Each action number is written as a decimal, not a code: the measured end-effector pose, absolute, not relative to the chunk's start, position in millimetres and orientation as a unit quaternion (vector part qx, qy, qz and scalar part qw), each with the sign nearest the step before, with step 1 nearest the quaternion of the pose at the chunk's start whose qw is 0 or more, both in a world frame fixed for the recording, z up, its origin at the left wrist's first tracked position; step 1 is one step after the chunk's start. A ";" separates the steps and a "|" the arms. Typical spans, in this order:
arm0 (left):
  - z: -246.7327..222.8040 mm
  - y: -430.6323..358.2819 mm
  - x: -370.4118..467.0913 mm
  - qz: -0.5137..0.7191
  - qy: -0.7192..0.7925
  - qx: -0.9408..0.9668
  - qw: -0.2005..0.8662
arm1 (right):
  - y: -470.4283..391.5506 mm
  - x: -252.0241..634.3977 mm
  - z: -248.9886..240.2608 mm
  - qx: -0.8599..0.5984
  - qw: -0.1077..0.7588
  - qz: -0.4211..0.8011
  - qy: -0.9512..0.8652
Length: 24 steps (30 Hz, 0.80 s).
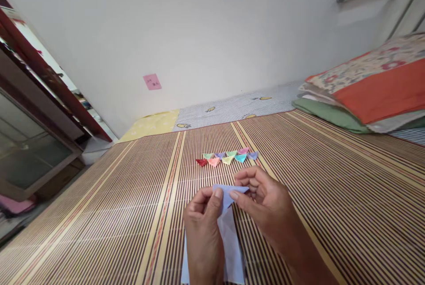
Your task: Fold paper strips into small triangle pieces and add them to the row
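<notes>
A folded piece of pale blue paper (pixel 226 193), roughly triangular, is held up between my two hands. My left hand (pixel 205 225) pinches its left side with the thumb on top. At its right side, my right hand (pixel 264 196) grips the paper by the thumb, the other fingers curled behind. Beneath the hands lies a larger pale sheet (pixel 233 249), partly hidden by my left hand and wrist. Beyond my fingers, several small folded paper triangles in different colours sit in two rows, among them a red one (pixel 201 162) and a turquoise one (pixel 241 158).
A striped bamboo mat (pixel 133 196) spreads under everything. Folded bedding (pixel 381 86) is piled at the right. A pink note (pixel 152 82) is stuck on the white wall (pixel 212 32). To the left stands a glass-fronted cabinet (pixel 29 148) beside a doorway.
</notes>
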<state>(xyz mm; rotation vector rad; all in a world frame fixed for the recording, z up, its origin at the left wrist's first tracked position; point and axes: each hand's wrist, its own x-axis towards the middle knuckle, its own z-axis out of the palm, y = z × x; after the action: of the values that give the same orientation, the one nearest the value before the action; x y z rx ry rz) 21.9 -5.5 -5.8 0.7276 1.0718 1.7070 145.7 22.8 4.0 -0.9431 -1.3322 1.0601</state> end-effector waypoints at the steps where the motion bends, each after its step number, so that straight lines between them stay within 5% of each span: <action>1: -5.2 -5.6 22.7 0.705 0.434 0.287 0.481 | 23.3 146.5 3.2 -0.396 0.563 0.461 -0.560; 11: -4.9 -1.5 20.9 0.729 0.428 0.256 0.469 | 26.7 165.0 7.0 -0.391 0.589 0.461 -0.537; 17: -2.6 -6.4 15.2 0.639 0.445 0.428 0.458 | 25.3 167.5 9.4 -0.373 0.468 0.485 -0.637; 24: 0.7 -2.6 15.9 0.642 0.392 0.309 0.582 | 32.3 159.7 -4.4 -0.322 0.479 0.589 -0.566</action>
<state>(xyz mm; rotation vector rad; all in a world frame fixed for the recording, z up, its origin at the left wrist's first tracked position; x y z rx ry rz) 15.9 -2.6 0.7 0.7223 0.9149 1.4989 159.7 32.3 -4.4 -0.7851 -1.3812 1.4376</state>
